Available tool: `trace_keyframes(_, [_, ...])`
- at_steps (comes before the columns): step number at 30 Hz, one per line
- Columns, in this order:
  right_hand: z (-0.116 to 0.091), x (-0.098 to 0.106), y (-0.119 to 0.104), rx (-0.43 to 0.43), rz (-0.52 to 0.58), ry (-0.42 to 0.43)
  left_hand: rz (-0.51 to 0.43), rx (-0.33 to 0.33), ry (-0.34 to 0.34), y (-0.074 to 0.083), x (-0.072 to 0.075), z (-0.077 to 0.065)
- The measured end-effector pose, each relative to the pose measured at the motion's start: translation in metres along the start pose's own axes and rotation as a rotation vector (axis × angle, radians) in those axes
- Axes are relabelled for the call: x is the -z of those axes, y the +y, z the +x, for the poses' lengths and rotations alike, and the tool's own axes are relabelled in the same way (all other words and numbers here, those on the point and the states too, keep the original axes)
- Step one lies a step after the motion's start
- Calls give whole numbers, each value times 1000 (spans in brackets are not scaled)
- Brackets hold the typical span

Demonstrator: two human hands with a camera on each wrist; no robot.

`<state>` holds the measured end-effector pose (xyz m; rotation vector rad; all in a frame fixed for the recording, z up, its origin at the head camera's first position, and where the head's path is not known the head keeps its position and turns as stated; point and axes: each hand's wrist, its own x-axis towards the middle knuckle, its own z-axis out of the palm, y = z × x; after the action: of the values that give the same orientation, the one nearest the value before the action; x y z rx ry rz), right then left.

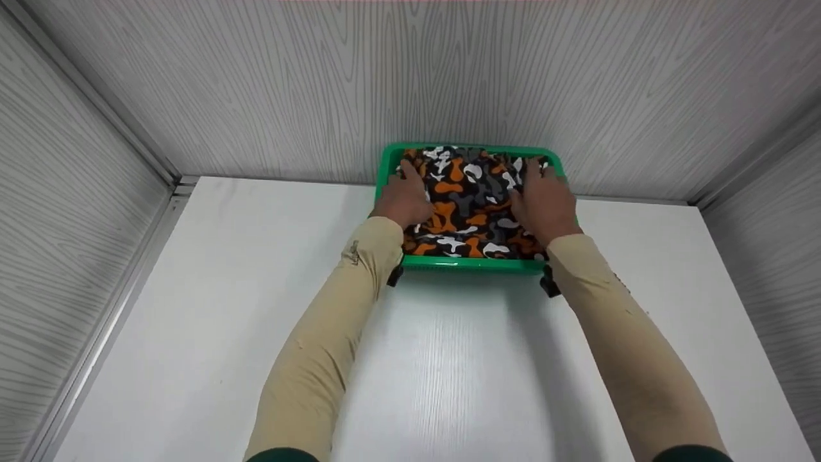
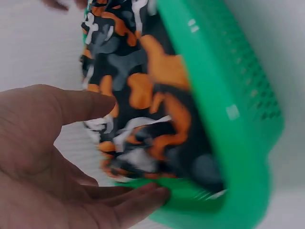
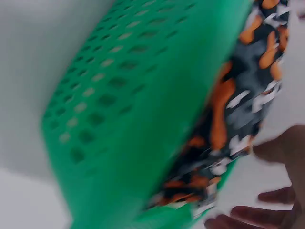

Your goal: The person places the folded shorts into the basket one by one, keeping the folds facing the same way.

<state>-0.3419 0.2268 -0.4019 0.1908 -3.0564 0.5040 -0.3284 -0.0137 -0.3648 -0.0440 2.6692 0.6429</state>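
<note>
A green plastic basket (image 1: 471, 264) with perforated sides stands at the back of the white table. Inside it lies a cloth (image 1: 471, 196) in an orange, black, grey and white camouflage print, filling most of the basket. My left hand (image 1: 405, 199) is at the cloth's left side; in the left wrist view its thumb reaches over the cloth (image 2: 138, 90) and its fairly straight fingers lie near the basket's end wall. At the right side, my right hand (image 1: 547, 202) has its thumb beside the cloth (image 3: 243, 90) and its fingers extended near the basket's end.
The white table (image 1: 442, 359) spreads out in front of the basket. Behind it rises a grey wood-grain panel (image 1: 359, 77), close to the basket's far rim. More panels close off the left and right sides, with a metal strip (image 1: 118, 308) along the left edge.
</note>
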Motion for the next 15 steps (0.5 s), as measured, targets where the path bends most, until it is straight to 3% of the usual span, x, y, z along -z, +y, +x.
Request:
trace_keyframes(3, [3, 3, -16, 44, -16, -108, 169, -93, 15, 12, 8, -12])
trace_keyframes(6, [2, -2, -21, 19, -3, -314, 268, -148, -106, 17, 2, -18])
trace_keyframes(10, [-4, -14, -16, -30, -13, -511, 299, -106, -232, 14, -12, -16])
trace_keyframes(15, [-10, -26, -13, -34, -80, -613, 274, -45, -312, 8, -18, -13])
